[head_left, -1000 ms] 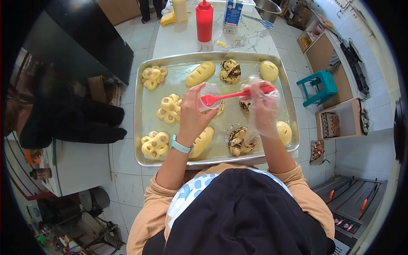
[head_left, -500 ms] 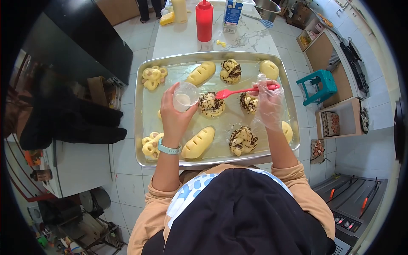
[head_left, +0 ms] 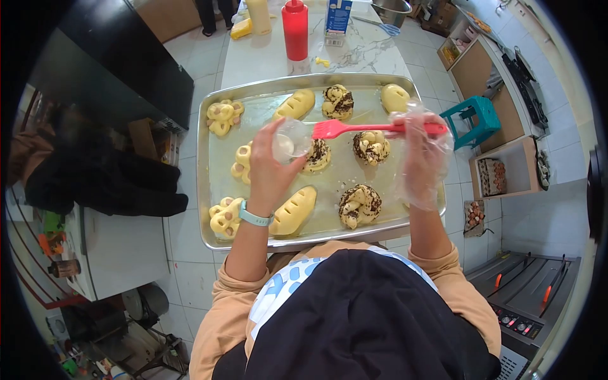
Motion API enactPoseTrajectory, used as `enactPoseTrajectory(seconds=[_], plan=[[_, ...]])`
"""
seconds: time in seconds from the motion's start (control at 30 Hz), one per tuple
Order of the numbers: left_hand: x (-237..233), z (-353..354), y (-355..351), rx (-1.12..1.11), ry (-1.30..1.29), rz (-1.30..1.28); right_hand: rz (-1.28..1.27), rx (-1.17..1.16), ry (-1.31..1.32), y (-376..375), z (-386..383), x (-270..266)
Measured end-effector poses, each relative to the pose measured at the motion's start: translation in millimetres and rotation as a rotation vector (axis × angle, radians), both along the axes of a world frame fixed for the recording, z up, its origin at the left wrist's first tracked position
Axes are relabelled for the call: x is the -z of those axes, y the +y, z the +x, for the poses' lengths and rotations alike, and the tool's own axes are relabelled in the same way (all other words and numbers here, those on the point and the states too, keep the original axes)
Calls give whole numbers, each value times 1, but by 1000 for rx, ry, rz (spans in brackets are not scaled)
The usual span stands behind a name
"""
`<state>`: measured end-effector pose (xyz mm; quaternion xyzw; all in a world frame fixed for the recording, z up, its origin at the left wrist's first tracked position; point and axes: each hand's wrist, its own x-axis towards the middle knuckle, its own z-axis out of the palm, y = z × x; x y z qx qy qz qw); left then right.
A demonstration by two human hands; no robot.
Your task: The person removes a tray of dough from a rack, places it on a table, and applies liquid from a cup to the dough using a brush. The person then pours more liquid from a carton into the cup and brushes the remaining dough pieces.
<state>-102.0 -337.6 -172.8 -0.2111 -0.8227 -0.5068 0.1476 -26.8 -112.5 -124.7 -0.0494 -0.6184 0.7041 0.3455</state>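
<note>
My left hand [head_left: 273, 163] is wrapped round a small clear plastic cup [head_left: 292, 139] with some pale liquid in it. In a clear plastic glove, my right hand [head_left: 421, 149] grips a red pastry brush [head_left: 361, 128]; its bristles are beside the cup's rim. Both are above a large metal baking tray [head_left: 392, 183] of shaped dough. Partly hidden under the cup lies a chocolate-flecked dough swirl [head_left: 318, 156]. Another swirl [head_left: 371, 147] is below the brush handle, and a third [head_left: 360, 206] sits nearer me. A slashed oval dough piece [head_left: 294, 210] lies by my left wrist.
Behind the tray, a marble-patterned table [head_left: 373, 57] holds a red squeeze bottle [head_left: 295, 31], a blue-and-white carton [head_left: 337, 22] and a whisk [head_left: 387, 28]. A teal stool [head_left: 472, 120] stands to the right. Another person's legs [head_left: 215, 14] show at the far left.
My right hand has moved right and closer, lifting the brush off the middle dough swirl to beside the cup. The cup has shifted right and tilted towards the brush.
</note>
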Motion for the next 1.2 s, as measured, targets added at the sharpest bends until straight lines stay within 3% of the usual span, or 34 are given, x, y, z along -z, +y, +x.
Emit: enactPoseTrajectory(seconds=[0.1, 0.27, 0.37, 0.47, 0.6, 0.77, 0.9, 0.93, 1.2], plan=[[-2, 1, 16, 112, 90, -53, 110, -92, 65, -22, -4, 3], [-3, -3, 29, 129, 231, -215, -19, -117, -113, -34, -17, 28], [-2, -9, 28, 76, 193, -206, -143, -65, -144, -27, -21, 35], [5, -19, 17, 26, 175, -169, -169, 27, 0, -18, -17, 29], [8, -25, 0, -20, 149, -141, -128, 54, -20, -9, -20, 41], [5, -24, -10, -65, 86, -73, -85, 32, -314, -10, -23, 65], [6, -21, -18, -93, 98, -88, -84, 47, -253, 6, -14, 78], [6, -21, -19, -94, 83, -70, -19, 34, -362, 9, -13, 78], [4, -23, -12, -45, 60, -33, -12, -28, -237, 3, 9, 69]])
